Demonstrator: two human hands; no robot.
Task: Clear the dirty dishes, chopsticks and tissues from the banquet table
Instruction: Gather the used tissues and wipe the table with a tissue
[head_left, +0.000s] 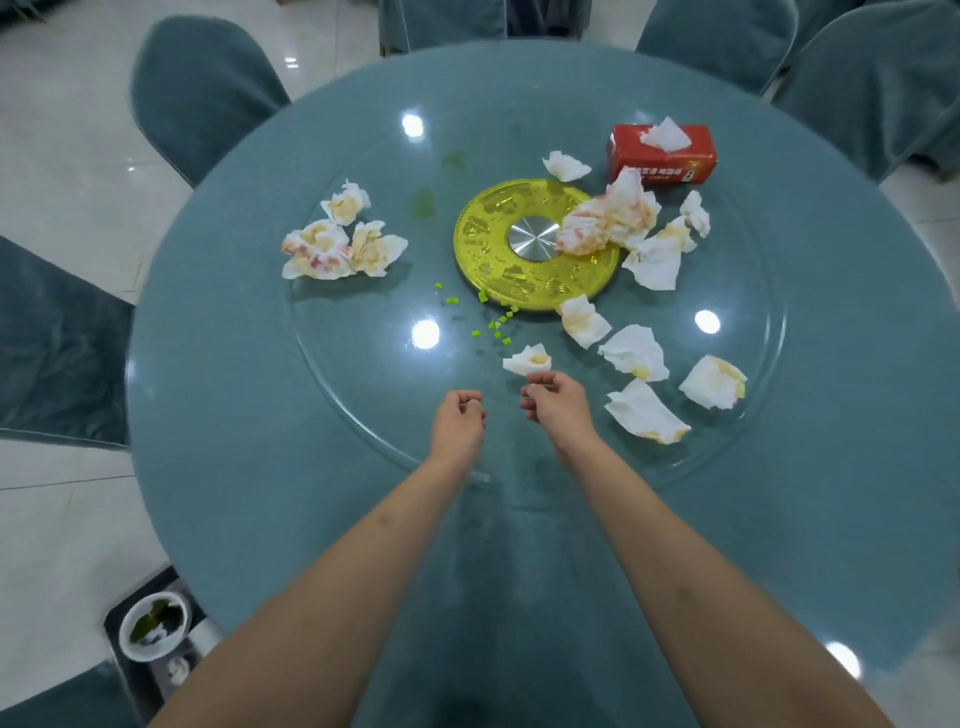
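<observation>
A: Status? Where are the hands?

B: Both out over the glass turntable (363, 395), lower centre of frame. My right hand (558, 410) has fingers curled, tips right at the near edge of a small yellow-stained tissue (529, 359). Looks like a pinch abt to close, but can't tell if it's actually got the paper yet. Left hand (458, 422) loosely curled, nothing in it that I can see, just beside the right.

A: Why there first?

B: Closest piece. Rest is spread out: four more tissues (636, 353) to the right of the hands, a big red-stained wad (608, 218) lying on the gold centre disc (535, 288), and a clump of tissues (337, 244) centre left. I'd guess left stays free to collect what the right picks up.

A: Dishes? Chopsticks?

B: None on the table (218, 467) in view. One dirty bowl (153, 626) sits in a tray, bottom left of frame, off the table, so prob. the dump spot. Tissues are what's left, plus green food bits (493, 325) just above the hands.

A: Red box?

B: Tissue box (662, 156), upper right, clean sheet sticking up. I'd leave it.
</observation>
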